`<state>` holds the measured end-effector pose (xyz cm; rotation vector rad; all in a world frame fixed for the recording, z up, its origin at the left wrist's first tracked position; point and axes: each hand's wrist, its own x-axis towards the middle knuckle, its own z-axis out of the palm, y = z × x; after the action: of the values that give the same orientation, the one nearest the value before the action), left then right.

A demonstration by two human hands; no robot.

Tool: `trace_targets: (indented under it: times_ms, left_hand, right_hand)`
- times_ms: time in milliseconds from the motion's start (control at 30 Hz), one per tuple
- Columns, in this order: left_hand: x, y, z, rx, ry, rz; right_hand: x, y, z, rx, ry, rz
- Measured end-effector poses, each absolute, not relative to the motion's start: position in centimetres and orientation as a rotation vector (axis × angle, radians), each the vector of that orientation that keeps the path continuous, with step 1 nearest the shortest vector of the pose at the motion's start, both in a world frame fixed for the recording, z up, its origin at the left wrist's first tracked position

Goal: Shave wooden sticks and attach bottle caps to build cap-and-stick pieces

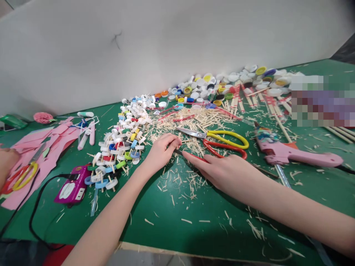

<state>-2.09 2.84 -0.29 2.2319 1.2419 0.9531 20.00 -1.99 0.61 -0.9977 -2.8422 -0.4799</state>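
My left hand (pixel 162 150) is closed, its thumb and fingers pinched at the dark end of a thin black-and-red tool (pixel 179 152). Along its red part lies the stretched index finger of my right hand (pixel 224 170), whose other fingers curl beneath and are partly hidden. I cannot make out the tool's exact kind, nor whether a small piece sits in the left fingertips. Just beyond both hands rest scissors (pixel 227 138) with one yellow and one red handle, blades pointing left. Wood shavings and short cut sticks (pixel 199 120) lie behind and under the hands.
A pink glue gun (pixel 302 155) lies at right, and bottle caps (pixel 199 87) are heaped along the wall. Caps on sticks (pixel 119 147) crowd the left, beside a magenta plug box (pixel 72 184) with a black cable. Pink paper (pixel 62 133) lies near another person's hand (pixel 7 162).
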Motion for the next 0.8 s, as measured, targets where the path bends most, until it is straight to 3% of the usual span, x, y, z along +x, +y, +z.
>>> trace_targets:
  times_ms: [800]
  left_hand:
    - [-1.92,3.04,-0.24,2.098,1.260,0.974]
  right_hand:
    - [20.19,-2.29,0.53,-0.937,-2.789,-0.410]
